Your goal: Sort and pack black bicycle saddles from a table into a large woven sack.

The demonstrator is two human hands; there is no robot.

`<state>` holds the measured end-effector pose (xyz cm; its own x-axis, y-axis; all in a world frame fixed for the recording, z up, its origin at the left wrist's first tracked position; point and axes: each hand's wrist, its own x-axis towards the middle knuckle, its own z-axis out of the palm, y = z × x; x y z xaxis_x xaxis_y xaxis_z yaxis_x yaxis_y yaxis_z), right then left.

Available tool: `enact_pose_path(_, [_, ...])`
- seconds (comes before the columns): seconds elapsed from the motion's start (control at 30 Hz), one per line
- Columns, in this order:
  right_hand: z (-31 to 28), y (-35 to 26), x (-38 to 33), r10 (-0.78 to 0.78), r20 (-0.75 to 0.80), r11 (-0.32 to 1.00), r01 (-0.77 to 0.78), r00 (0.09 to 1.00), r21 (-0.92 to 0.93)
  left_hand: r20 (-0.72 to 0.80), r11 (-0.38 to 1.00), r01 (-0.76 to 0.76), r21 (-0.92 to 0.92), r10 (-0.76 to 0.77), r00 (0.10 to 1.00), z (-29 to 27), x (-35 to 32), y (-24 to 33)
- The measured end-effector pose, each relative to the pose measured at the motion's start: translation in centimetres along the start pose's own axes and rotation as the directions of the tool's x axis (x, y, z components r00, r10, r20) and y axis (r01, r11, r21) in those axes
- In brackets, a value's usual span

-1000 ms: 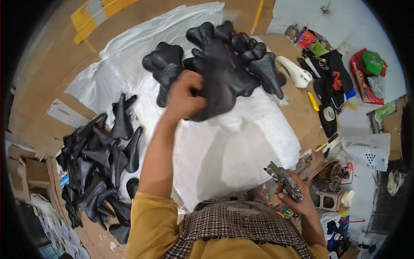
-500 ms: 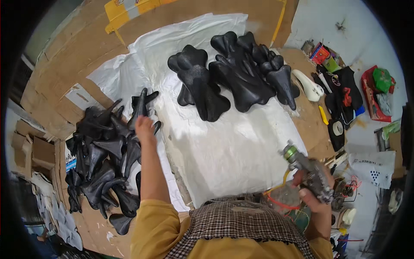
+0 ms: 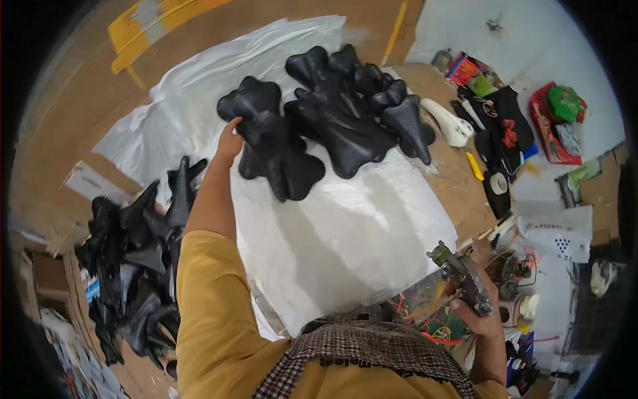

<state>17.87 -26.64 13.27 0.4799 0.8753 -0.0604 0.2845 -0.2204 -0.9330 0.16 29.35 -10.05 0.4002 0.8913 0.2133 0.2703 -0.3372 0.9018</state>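
My left hand (image 3: 230, 141) reaches to the far left of the white sheet. Its fingers close on the edge of a black bicycle saddle (image 3: 258, 100) in the left group. Another black saddle (image 3: 282, 156) lies on the near side of that one. To the right sits a cluster of overlapping black saddles (image 3: 352, 130). Low at the right, my right hand (image 3: 482, 306) is wrapped round a grimy grey spray gun (image 3: 468, 282) with a greenish front end, which points up and left. Some of its fingers are hidden behind the tool.
The white sheet (image 3: 332, 246) covers the board under the saddles. A heap of black saddles (image 3: 136, 266) lies at the left. On the right are a white saddle (image 3: 448, 123), a yellow-handled tool (image 3: 474, 166), a tape roll (image 3: 498, 183) and a red package (image 3: 551, 126). Wires tangle near my right hand.
My left hand has moved from the left heap up and away to the left group on the sheet and taken hold of a saddle. The view has shifted; the right hand still holds the spray gun.
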Motion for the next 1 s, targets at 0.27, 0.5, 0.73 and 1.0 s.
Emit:
enact_pose_path(0.27, [-1.5,-1.7,2.9,-0.066,-0.08,0.998,0.067,0.995,0.014,0.211,0.945,0.221,-0.243,-0.171,0.962,-1.2,-3.0,-1.1])
enact_pose_path(0.5, [-2.2,0.2,4.6,-0.024,-0.012,0.998,0.025,1.0,0.062,0.256,0.692,0.275,-0.667,-0.134,0.957,-4.0,-7.2,3.7])
enact_pose_path(0.73, [-3.3,2.7,2.6,0.11,-0.094,0.994,-0.111,0.989,-0.009,0.386,0.195,0.404,-0.894,-0.121,0.914,10.3,-5.3,6.9])
enact_pose_path(1.0, [-1.4,2.8,0.9,0.16,-0.056,0.96,-0.142,0.986,0.241,0.248,0.529,0.303,-0.793,-0.175,0.953,18.0,-6.6,11.1])
